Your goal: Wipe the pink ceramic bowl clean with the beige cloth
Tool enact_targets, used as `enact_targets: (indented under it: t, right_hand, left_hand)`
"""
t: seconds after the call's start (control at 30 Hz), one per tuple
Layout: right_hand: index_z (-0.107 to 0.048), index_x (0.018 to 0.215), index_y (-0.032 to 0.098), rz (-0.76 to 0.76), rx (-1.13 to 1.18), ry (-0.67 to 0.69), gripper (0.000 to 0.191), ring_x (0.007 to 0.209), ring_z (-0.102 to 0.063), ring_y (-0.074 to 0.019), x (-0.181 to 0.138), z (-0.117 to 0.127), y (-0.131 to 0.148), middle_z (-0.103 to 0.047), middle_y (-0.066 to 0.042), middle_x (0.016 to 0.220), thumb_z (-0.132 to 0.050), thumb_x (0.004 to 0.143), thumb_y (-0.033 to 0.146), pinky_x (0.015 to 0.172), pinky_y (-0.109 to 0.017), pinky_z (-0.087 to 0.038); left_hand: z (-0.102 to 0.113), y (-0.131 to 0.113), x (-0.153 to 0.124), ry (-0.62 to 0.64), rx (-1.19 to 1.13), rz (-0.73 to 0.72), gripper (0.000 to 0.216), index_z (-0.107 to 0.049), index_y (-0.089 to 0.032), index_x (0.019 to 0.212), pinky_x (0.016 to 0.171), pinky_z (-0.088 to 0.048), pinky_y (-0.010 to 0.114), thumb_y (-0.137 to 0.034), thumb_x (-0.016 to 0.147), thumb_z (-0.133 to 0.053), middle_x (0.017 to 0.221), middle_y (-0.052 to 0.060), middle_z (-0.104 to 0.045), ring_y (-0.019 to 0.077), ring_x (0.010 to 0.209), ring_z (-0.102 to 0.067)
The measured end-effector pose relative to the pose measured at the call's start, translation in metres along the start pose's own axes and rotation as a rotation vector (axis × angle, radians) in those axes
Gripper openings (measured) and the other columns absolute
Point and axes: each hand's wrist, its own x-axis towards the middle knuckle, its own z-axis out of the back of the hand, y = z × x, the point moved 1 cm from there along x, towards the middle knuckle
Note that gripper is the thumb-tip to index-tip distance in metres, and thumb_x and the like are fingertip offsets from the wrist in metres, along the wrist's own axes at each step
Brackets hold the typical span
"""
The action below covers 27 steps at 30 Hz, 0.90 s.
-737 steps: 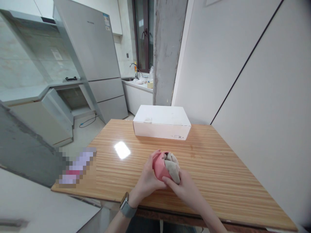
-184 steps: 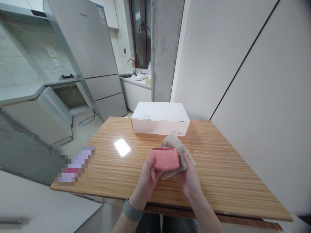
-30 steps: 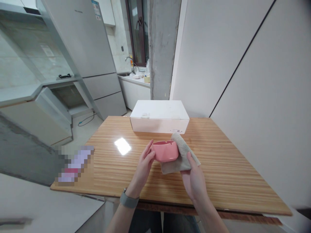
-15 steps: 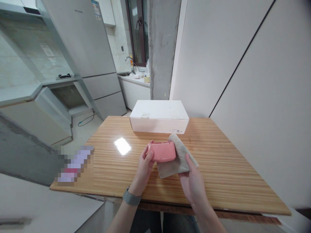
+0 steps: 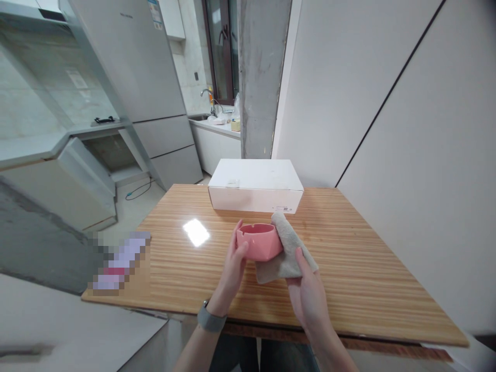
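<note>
A pink, angular ashtray (image 5: 260, 247) with notches in its rim is held above the table, its opening partly showing. My left hand (image 5: 234, 258) grips its left side, thumb on the front wall and fingers behind. In my right hand (image 5: 308, 284) is a folded grey cloth (image 5: 289, 253), pinched under the thumb. The cloth touches the right side of the ashtray, and part of it hangs below. The fingers of my right hand are mostly hidden under the cloth.
Behind my hands a white box (image 5: 256, 199) stands on the wooden table (image 5: 372, 289). A pixelated lilac item (image 5: 122, 263) lies at the table's left edge. A white wall (image 5: 406, 129) runs along the right; a fridge (image 5: 135, 67) and a sink (image 5: 199, 117) are farther back.
My left hand has tilted the ashtray, so its rim and inside now show where the smooth underside or wall faced me before. The cloth stays against its right side.
</note>
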Motion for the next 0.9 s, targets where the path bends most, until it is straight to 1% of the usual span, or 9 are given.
enact_targets:
  t: [0.07,0.1,0.2,0.27,0.37,0.5,0.67,0.77,0.9]
  right_hand:
    - [-0.072,0.108,0.023,-0.013,0.009,0.018,0.043,0.127,-0.054,-0.0275,0.005,0.003,0.003,-0.070,-0.005,0.122,-0.076,0.072,0.045,0.101,-0.038,-0.050]
    - [-0.072,0.108,0.023,-0.018,0.012,0.021,0.042,0.127,-0.054,-0.0274,0.008,0.005,0.005,-0.070,-0.005,0.121,-0.075,0.073,0.046,0.100,-0.038,-0.050]
    - [-0.073,0.105,0.023,-0.050,0.008,-0.005,0.041,0.123,-0.057,-0.0275,0.015,0.010,0.010,-0.072,-0.004,0.117,-0.076,0.071,0.046,0.095,-0.038,-0.053]
    - [-0.074,0.102,0.024,-0.087,0.006,-0.022,0.040,0.119,-0.060,-0.0272,0.016,0.012,0.012,-0.074,-0.004,0.113,-0.078,0.069,0.045,0.090,-0.036,-0.056]
    - [-0.075,0.100,0.024,-0.127,0.007,-0.018,0.039,0.113,-0.063,-0.0263,0.014,0.012,0.013,-0.075,-0.003,0.110,-0.079,0.067,0.045,0.080,-0.031,-0.058]
    - [-0.075,0.103,0.023,-0.128,-0.007,-0.011,0.043,0.113,-0.062,-0.0270,0.012,0.013,0.008,-0.074,-0.004,0.112,-0.079,0.067,0.046,0.073,-0.028,-0.058]
    - [-0.074,0.104,0.023,-0.086,-0.025,-0.029,0.044,0.117,-0.060,-0.0290,0.015,0.014,-0.001,-0.073,-0.005,0.115,-0.078,0.068,0.048,0.083,-0.035,-0.057]
    - [-0.075,0.101,0.023,-0.060,-0.028,-0.021,0.040,0.120,-0.059,-0.0288,0.016,0.012,-0.003,-0.074,-0.005,0.113,-0.077,0.069,0.047,0.088,-0.037,-0.056]
    - [-0.075,0.100,0.024,-0.030,-0.026,-0.036,0.040,0.123,-0.057,-0.0269,0.012,0.008,-0.006,-0.073,-0.003,0.115,-0.079,0.068,0.046,0.096,-0.036,-0.052]
  left_hand:
    - [0.000,-0.003,-0.001,0.048,-0.058,0.063,0.063,-0.042,-0.026,0.144,0.103,-0.041,0.036,-0.037,0.084,-0.059,0.131,0.007,-0.061,0.0255,0.125,-0.053]
    - [0.000,-0.004,-0.002,0.072,-0.065,0.089,0.063,-0.043,-0.025,0.143,0.104,-0.040,0.036,-0.036,0.084,-0.059,0.131,0.007,-0.061,0.0255,0.126,-0.052]
    - [0.002,-0.005,-0.004,0.111,-0.030,0.111,0.070,-0.042,-0.025,0.144,0.109,-0.034,0.038,-0.031,0.079,-0.067,0.131,0.008,-0.062,0.0261,0.128,-0.050]
    - [0.003,-0.003,-0.004,0.110,-0.011,0.079,0.074,-0.043,-0.024,0.143,0.110,-0.033,0.039,-0.033,0.076,-0.073,0.132,0.010,-0.061,0.0273,0.129,-0.049]
    - [0.003,0.001,-0.005,0.101,-0.013,0.043,0.073,-0.051,-0.021,0.136,0.110,-0.034,0.039,-0.040,0.071,-0.078,0.133,0.012,-0.060,0.0295,0.130,-0.048]
    - [-0.001,0.002,-0.003,0.088,-0.052,0.089,0.069,-0.053,-0.020,0.131,0.103,-0.041,0.038,-0.039,0.069,-0.079,0.127,0.011,-0.062,0.0282,0.121,-0.055]
    - [-0.004,0.000,0.003,0.008,-0.034,0.119,0.062,-0.057,-0.020,0.122,0.091,-0.047,0.035,-0.038,0.068,-0.080,0.118,0.011,-0.065,0.0241,0.106,-0.062]
    - [-0.003,-0.001,0.006,-0.043,0.009,0.100,0.061,-0.058,-0.021,0.120,0.091,-0.047,0.036,-0.040,0.067,-0.080,0.116,0.011,-0.065,0.0244,0.104,-0.063]
    - [-0.001,0.000,0.009,-0.101,0.117,0.050,0.068,-0.054,-0.020,0.125,0.091,-0.048,0.038,-0.039,0.065,-0.081,0.113,0.012,-0.066,0.0267,0.104,-0.063]
